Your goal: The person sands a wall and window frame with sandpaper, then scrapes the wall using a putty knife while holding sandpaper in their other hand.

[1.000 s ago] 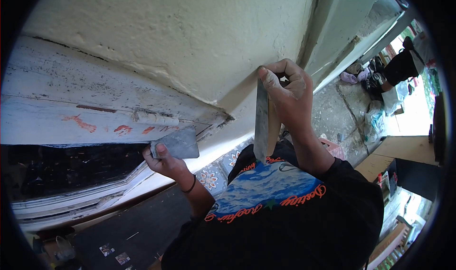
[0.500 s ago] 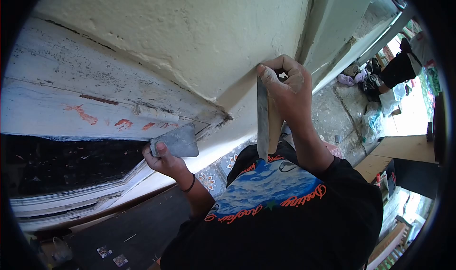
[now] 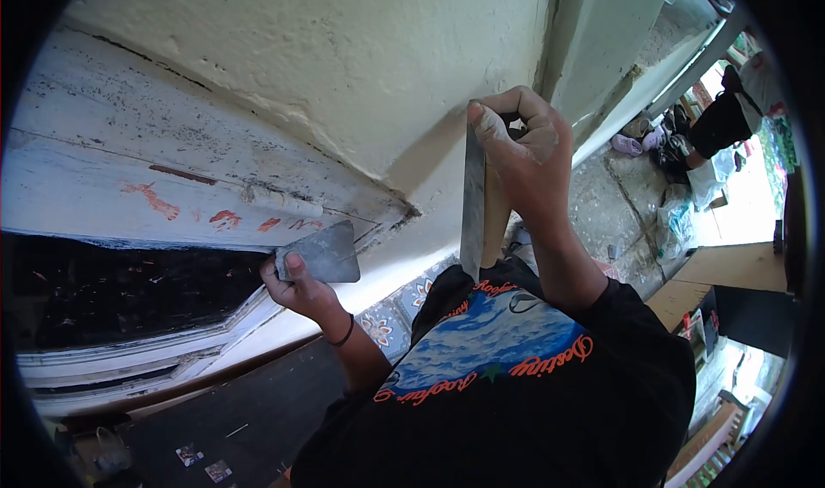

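My right hand (image 3: 534, 140), dusted with pale powder, is closed on a long flat metal trowel (image 3: 473, 204) close to the cream wall (image 3: 344, 67). Its grey blade appears almost edge-on and points down toward my shirt, with a tan strip alongside. Lower left, my left hand (image 3: 301, 290) grips a grey rectangular scraper plate (image 3: 331, 254), thumb on its face. That plate overlaps the corner of the white-painted wooden frame (image 3: 112, 157), which carries orange-red smears and dark specks.
A dark glass pane (image 3: 129, 295) fills the frame at left. Below lies a dark surface (image 3: 266, 411) with small pictures on it. Shoes (image 3: 632, 144) and plastic bags (image 3: 675, 217) are on the concrete floor at right, near a person's leg (image 3: 722, 127). Cardboard (image 3: 730, 269) stands lower right.
My right hand and the trowel have shifted slightly upward along the wall, and the blade tilts a little more. My left hand with the scraper plate stays nearly in place.
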Demonstrator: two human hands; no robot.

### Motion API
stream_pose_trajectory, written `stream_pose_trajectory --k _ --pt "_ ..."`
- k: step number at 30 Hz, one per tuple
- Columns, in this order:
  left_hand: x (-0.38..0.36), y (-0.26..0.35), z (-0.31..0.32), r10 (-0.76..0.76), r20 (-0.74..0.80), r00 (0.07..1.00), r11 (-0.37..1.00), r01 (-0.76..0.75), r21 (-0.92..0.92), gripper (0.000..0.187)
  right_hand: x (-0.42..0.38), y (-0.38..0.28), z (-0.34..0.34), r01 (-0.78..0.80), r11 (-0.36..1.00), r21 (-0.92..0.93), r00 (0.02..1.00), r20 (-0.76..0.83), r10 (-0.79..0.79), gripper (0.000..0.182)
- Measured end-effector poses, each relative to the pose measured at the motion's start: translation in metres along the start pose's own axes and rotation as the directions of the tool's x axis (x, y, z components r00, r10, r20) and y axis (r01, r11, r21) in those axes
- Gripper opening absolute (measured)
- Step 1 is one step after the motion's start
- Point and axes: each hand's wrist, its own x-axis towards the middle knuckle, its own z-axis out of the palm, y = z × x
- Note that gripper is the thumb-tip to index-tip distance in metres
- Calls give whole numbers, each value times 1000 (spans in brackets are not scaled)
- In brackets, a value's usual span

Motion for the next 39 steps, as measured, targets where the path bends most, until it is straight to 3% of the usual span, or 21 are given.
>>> stream_pose_trajectory --k 3,8,11,15,18,19,22,23,28,30,32,36,38,39 --pt "-1 1 -3 -6 -2 1000 1000 6 -1 57 -7 14 8 61 992 -112 998 -4 -62 11" --pt "-2 2 0 -18 -24 1000 1000 18 -2 55 -3 5 4 -10 1000 -29 1000 28 11 11" --pt "-1 2 -1 2 -21 1000 999 -1 32 53 -8 11 8 95 982 -165 995 26 -92 11" --pt "-3 0 0 -15 -2 1000 998 15 -57 52 -4 8 2 46 998 -45 996 75 -42 11" --pt "-3 4 -2 -17 5 1000 1000 17 -26 52 -6 7 8 30 992 -123 999 21 -28 9" --pt "-2 4 -1 -8 8 1000 1000 8 8 52 -9 9 7 100 960 -261 995 32 -95 9" --pt "-4 5 0 -13 15 1000 1000 13 -26 52 -4 3 1 138 959 -246 990 73 -124 9" --pt "-4 5 -2 -15 20 1000 1000 15 -17 52 -3 -3 1 87 986 -140 996 46 -81 9" --pt "-5 3 -4 -2 35 999 998 0 57 52 -5 4 7 136 974 -180 991 29 -133 9" --pt "-6 6 -1 9 36 999 997 -11 74 49 -4 1 3 118 963 -244 991 89 -99 8" --pt "-6 6 -5 11 57 998 994 -17 107 45 -3 -4 4 126 975 -184 991 75 -114 9" --pt "-7 4 -7 -17 83 996 998 11 66 46 -7 5 11 147 976 -161 988 75 -136 10" --pt "-4 3 -3 1 70 998 999 -5 52 47 -14 12 10 162 954 -252 984 117 -136 10" --pt "-4 3 -3 -2 71 998 999 0 36 47 -17 12 10 74 973 -220 988 151 -41 10"
